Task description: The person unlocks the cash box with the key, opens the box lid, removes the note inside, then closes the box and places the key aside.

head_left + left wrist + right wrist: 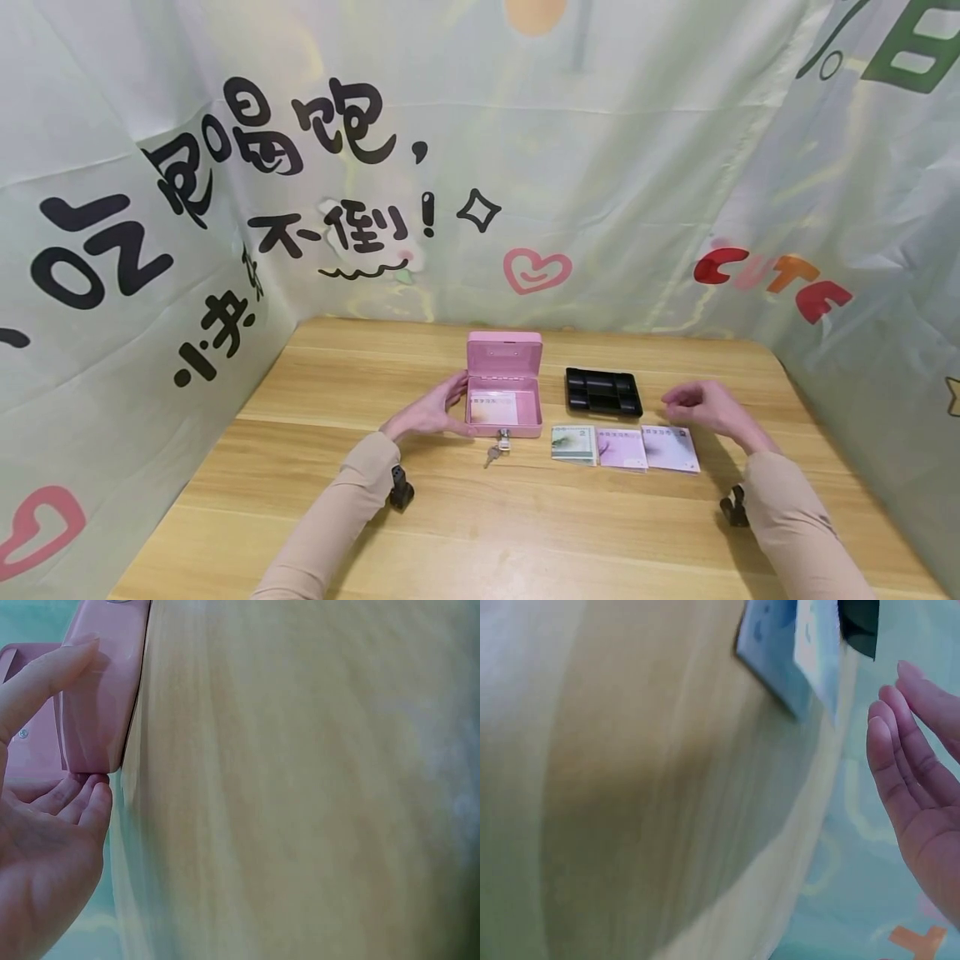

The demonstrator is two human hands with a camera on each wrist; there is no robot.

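Note:
The lid of a small pink cash box point(504, 383) stands raised, and a banknote point(493, 408) lies inside. My left hand point(435, 408) grips the box by its left end; in the left wrist view, the thumb point(52, 679) lies on the front wall and the fingers touch the end wall. My right hand point(703, 404) hovers above the table at the right, fingers loosely bent, holding nothing. Just below and left of it lies a bluish-purple stack of banknotes point(670, 450); in the right wrist view, one note point(819, 652) stands up at an angle from this stack.
Left of that stack lie a pink stack point(622, 448) and a green stack point(573, 444) of banknotes. A black compartment tray point(603, 392) sits behind them. A small padlock point(504, 440) with keys point(492, 454) hangs at the box front. Printed cloth surrounds the wooden table point(510, 533).

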